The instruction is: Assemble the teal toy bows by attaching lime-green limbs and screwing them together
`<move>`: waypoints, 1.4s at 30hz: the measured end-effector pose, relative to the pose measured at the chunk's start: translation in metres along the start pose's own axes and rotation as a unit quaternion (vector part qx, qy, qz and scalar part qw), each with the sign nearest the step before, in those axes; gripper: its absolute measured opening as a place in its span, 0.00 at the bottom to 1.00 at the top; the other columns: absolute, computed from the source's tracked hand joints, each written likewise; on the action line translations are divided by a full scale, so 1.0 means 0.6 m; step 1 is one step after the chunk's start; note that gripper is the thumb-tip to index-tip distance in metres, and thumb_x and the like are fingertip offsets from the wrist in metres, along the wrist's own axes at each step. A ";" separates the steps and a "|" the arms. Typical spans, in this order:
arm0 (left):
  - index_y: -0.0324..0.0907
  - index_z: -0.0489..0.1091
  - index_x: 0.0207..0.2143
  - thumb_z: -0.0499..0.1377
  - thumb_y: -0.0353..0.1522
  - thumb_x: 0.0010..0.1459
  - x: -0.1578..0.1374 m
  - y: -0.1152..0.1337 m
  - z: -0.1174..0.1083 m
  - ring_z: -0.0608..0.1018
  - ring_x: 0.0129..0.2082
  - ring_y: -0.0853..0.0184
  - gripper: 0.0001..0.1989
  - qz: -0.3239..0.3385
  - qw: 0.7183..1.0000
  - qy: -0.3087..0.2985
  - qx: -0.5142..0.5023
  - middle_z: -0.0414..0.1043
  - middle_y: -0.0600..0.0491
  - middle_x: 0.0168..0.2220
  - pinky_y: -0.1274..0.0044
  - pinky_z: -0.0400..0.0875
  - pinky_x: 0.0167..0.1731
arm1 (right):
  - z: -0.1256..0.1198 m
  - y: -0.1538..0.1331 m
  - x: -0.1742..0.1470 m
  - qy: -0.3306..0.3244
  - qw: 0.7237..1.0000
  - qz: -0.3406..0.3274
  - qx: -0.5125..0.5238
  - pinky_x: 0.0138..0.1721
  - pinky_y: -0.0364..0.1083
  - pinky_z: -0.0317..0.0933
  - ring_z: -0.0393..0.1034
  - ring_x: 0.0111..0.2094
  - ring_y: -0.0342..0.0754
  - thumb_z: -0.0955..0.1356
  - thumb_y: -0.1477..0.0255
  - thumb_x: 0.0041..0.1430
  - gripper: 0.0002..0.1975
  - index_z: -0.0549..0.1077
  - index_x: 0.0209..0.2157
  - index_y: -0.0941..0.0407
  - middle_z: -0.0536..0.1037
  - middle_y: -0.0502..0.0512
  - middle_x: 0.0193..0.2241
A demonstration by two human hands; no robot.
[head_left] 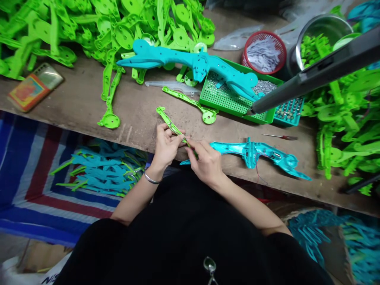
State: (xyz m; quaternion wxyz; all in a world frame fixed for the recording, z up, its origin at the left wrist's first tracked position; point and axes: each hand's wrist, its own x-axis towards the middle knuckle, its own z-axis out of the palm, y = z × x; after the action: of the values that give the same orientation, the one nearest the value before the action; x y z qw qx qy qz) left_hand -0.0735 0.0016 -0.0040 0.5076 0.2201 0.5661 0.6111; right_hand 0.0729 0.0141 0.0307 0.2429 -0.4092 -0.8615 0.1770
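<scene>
Between my two hands is a narrow green plastic arm piece (167,120), tilted, its far end pointing up and left. My left hand (166,145) grips its middle, fingers closed around it. My right hand (206,160) pinches at its near end, and its fingers cover that part. Just right of my right hand lies a blue plastic half shell (231,148) with thin wires and small metal parts inside. Another green arm piece (185,99) with a round end rests beyond my hands, against the green basket (237,107).
A screwdriver (280,137) lies at right, below a blue screw tray (289,113). A blue shell (178,57) lies across the green basket. A dark slanted bar (314,71) juts in from the right. Green parts heap (121,35) at the back; a phone (35,87) sits left.
</scene>
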 end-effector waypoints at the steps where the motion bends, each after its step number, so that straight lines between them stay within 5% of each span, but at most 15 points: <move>1: 0.47 0.53 0.45 0.68 0.32 0.51 0.000 0.000 0.000 0.84 0.31 0.70 0.27 0.001 1.000 -0.003 0.002 0.76 0.58 0.39 0.79 0.80 0.31 | -0.002 0.000 -0.001 -0.001 1.000 0.014 0.014 0.36 0.46 0.66 0.75 0.33 0.47 0.63 0.71 0.70 0.13 0.78 0.48 0.59 0.81 0.58 0.34; 7: 0.47 0.53 0.48 0.67 0.35 0.55 -0.005 0.002 -0.002 0.84 0.36 0.70 0.26 -0.007 1.000 -0.020 0.022 0.74 0.56 0.43 0.78 0.80 0.32 | 0.000 0.009 -0.004 -0.015 0.999 0.028 0.029 0.35 0.46 0.68 0.73 0.32 0.48 0.62 0.74 0.68 0.11 0.77 0.40 0.58 0.77 0.57 0.31; 13: 0.48 0.51 0.49 0.73 0.34 0.48 -0.006 0.000 -0.005 0.83 0.40 0.68 0.36 0.004 0.999 -0.036 0.036 0.73 0.57 0.42 0.72 0.80 0.44 | 0.002 0.017 -0.004 -0.007 0.999 0.016 0.042 0.35 0.47 0.69 0.71 0.32 0.48 0.63 0.77 0.66 0.09 0.75 0.39 0.59 0.74 0.57 0.31; 20: 0.52 0.47 0.58 0.73 0.34 0.48 -0.004 -0.011 -0.007 0.83 0.39 0.68 0.44 0.016 0.999 -0.035 0.036 0.73 0.57 0.42 0.73 0.80 0.43 | -0.004 0.020 -0.002 0.022 0.998 0.043 0.042 0.36 0.49 0.68 0.68 0.34 0.48 0.64 0.76 0.66 0.05 0.71 0.36 0.57 0.69 0.58 0.35; 33: 0.54 0.26 0.71 0.73 0.34 0.49 -0.003 -0.016 -0.011 0.83 0.40 0.67 0.65 0.033 0.997 -0.055 0.031 0.73 0.56 0.40 0.74 0.79 0.44 | -0.005 0.030 0.006 -0.056 0.997 0.062 0.003 0.34 0.49 0.63 0.65 0.34 0.49 0.61 0.74 0.67 0.08 0.68 0.34 0.57 0.67 0.59 0.35; 39: 0.56 0.26 0.72 0.73 0.34 0.48 -0.007 -0.006 -0.005 0.83 0.37 0.67 0.66 0.038 0.996 -0.035 0.071 0.75 0.53 0.43 0.74 0.80 0.41 | -0.022 0.017 -0.003 -0.099 0.990 0.014 -0.105 0.24 0.45 0.52 0.62 0.29 0.46 0.60 0.74 0.68 0.11 0.73 0.35 0.57 0.70 0.59 0.35; 42: 0.56 0.31 0.72 0.72 0.35 0.49 -0.008 -0.003 -0.004 0.83 0.38 0.65 0.62 0.041 0.994 -0.040 0.094 0.75 0.50 0.47 0.73 0.81 0.42 | -0.039 0.022 -0.014 -0.116 0.990 -0.022 -0.076 0.25 0.45 0.58 0.65 0.30 0.47 0.61 0.74 0.67 0.12 0.75 0.44 0.58 0.71 0.60 0.35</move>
State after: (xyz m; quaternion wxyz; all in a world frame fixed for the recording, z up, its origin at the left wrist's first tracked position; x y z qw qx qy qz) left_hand -0.0731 -0.0039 -0.0049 0.4811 0.3140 0.5911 0.5662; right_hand 0.0986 0.0179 0.0409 0.1132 -0.3837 -0.9039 0.1517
